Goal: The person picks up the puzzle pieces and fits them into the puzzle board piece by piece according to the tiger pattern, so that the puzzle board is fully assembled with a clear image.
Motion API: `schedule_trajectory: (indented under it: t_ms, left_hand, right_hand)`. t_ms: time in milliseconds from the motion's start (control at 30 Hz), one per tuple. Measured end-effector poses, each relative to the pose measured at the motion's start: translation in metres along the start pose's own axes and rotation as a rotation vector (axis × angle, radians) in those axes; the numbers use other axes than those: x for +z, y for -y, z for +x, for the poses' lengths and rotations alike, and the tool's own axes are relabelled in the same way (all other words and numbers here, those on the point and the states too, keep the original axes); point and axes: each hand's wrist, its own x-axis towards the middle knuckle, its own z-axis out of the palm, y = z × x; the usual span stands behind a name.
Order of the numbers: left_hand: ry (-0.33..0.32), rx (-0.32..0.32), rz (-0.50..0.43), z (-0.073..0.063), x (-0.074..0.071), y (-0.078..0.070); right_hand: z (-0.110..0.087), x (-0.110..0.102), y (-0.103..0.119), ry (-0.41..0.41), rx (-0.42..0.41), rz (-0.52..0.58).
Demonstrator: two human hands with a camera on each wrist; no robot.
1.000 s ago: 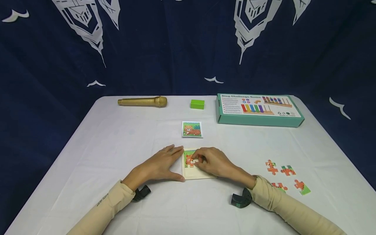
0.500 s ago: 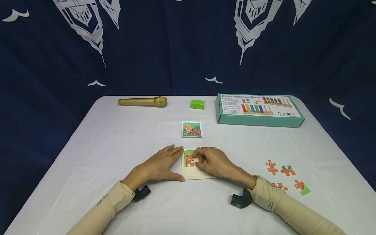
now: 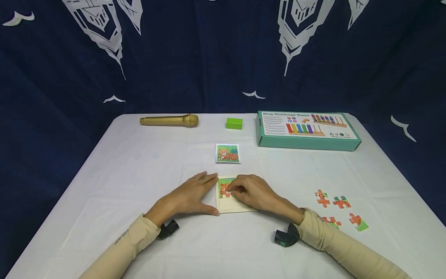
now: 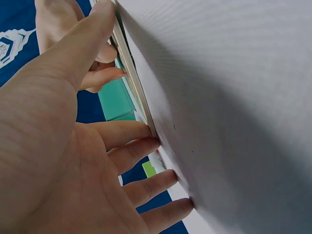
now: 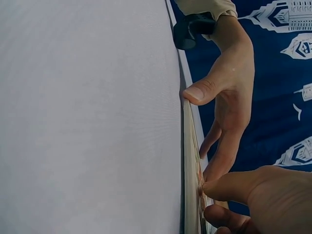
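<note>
A shallow pale wooden puzzle board (image 3: pixel 233 207) lies in front of the person in the head view. Orange and green tiger puzzle pieces (image 3: pixel 224 190) fill its upper left part. With straight, spread fingers, the left hand (image 3: pixel 191 195) rests along the board's left side, its thumb at the near corner. The right hand (image 3: pixel 256 192) reaches over the board from the right, index finger and thumb pinching at a tiger piece (image 5: pixel 200 187). Its knuckles hide much of the board's upper right. Just beyond stands a tiger picture card (image 3: pixel 228 154).
Several loose puzzle pieces (image 3: pixel 341 202) lie to the right, one partly covered by the right sleeve (image 3: pixel 341 246). Along the back edge are a gold microphone (image 3: pixel 168 120), a green block (image 3: pixel 234 124) and a green game box (image 3: pixel 308 131).
The right index finger and thumb have shifted slightly over the tiger piece and drawn closer together. The left hand and the board stay in place.
</note>
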Motion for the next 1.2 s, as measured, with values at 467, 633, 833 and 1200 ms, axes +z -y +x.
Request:
schedule_trajectory:
  t_ms: [467, 633, 833, 1200]
  left_hand:
    - [0.010, -0.016, -0.001, 0.000, 0.000, 0.000]
    - [0.008, -0.011, 0.000, 0.000, -0.001, -0.001]
    - [0.011, -0.022, 0.000, -0.001, -0.001, -0.001]
    - [0.016, -0.020, 0.002, -0.001, -0.002, -0.001]
  right_hand:
    - [-0.007, -0.030, -0.015, 0.010, 0.052, 0.176]
    - [-0.025, -0.048, -0.035, -0.075, 0.109, 0.164]
    - [-0.053, -0.073, -0.060, -0.101, 0.181, 0.085]
    - [-0.120, -0.116, -0.101, -0.144, 0.318, 0.009]
